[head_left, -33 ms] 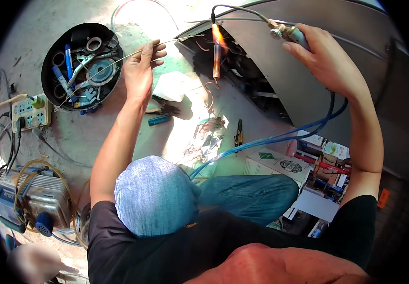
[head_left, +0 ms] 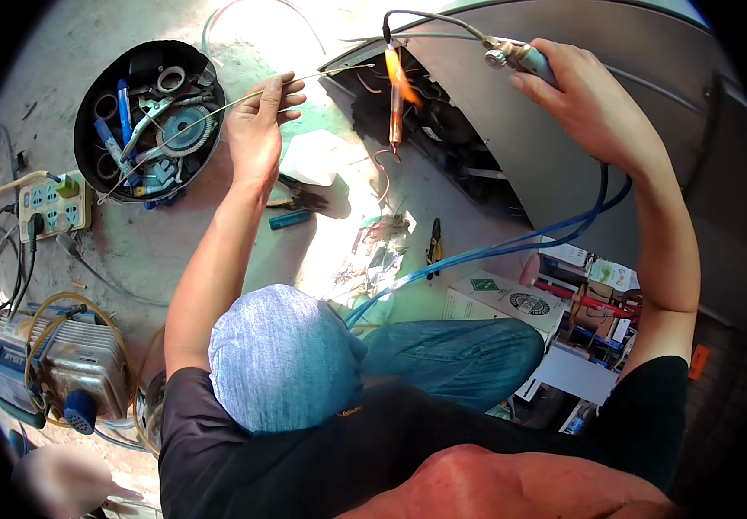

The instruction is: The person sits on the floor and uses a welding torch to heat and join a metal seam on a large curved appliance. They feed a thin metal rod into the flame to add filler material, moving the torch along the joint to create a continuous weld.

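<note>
My right hand (head_left: 589, 95) is closed round the handle of a gas torch (head_left: 496, 57), its thin neck reaching left and bending down. From the tip a yellow-orange flame (head_left: 401, 80) plays over a slim copper cylinder (head_left: 396, 125), which stands upright with a thin copper tube (head_left: 384, 177) curling from its lower end. Between thumb and fingers, my left hand (head_left: 261, 112) pinches a long thin brazing rod (head_left: 321, 74). The rod's far end lies just left of the flame, apart from the cylinder. Twin blue hoses (head_left: 477, 258) run from the torch past my knee.
A grey metal cabinet (head_left: 555, 147) with an open compartment lies ahead. To the left are a black tool bowl (head_left: 88, 160), a power strip (head_left: 69, 212) and a pump (head_left: 88, 363). Pliers (head_left: 435, 246) lie on the floor. A white box (head_left: 494, 298) sits by my right knee.
The torch has shifted slightly left, and the flame has changed shape, now slanting down and right across the copper cylinder. My left hand and the rod have hardly moved.
</note>
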Motion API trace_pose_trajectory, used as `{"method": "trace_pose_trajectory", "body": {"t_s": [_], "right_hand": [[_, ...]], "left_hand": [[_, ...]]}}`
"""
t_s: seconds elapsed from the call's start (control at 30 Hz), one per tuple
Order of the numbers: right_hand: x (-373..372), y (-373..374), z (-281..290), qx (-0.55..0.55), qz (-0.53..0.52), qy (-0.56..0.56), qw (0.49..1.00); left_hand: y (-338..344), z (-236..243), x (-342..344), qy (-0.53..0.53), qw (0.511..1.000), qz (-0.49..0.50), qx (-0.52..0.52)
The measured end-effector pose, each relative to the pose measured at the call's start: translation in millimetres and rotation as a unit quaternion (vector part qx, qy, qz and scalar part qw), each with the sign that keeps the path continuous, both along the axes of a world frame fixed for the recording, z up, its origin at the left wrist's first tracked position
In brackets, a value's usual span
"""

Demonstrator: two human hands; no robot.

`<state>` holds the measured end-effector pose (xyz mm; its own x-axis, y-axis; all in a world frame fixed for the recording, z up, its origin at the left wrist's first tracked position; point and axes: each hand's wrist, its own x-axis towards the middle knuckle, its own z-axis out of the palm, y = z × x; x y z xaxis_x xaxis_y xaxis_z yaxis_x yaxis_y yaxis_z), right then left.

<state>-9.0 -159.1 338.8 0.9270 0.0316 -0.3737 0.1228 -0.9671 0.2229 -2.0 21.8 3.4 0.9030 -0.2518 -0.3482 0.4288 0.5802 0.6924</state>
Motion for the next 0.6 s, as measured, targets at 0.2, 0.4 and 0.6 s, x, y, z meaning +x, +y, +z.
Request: {"method": "trace_pose_trajectory", "body": {"t_s": [0.2,0.4,0.6], "right_hand": [[25.3,-3.2,-27.2,-0.074,0.117,0.095,0.986],[34.0,-1.9,-36.4,-0.114,0.072,0.085,0.987],[31.8,-1.0,-37.4,-0.134,0.022,0.113,0.984]], "left_hand": [[-8.8,0.2,-7.3,-0.029,1.000,0.000,0.005],[-14.2,-3.7,-9.5,-0.036,0.999,0.000,-0.015],[-16.2,-2.7,-9.6,-0.038,0.999,0.001,-0.017]]}}
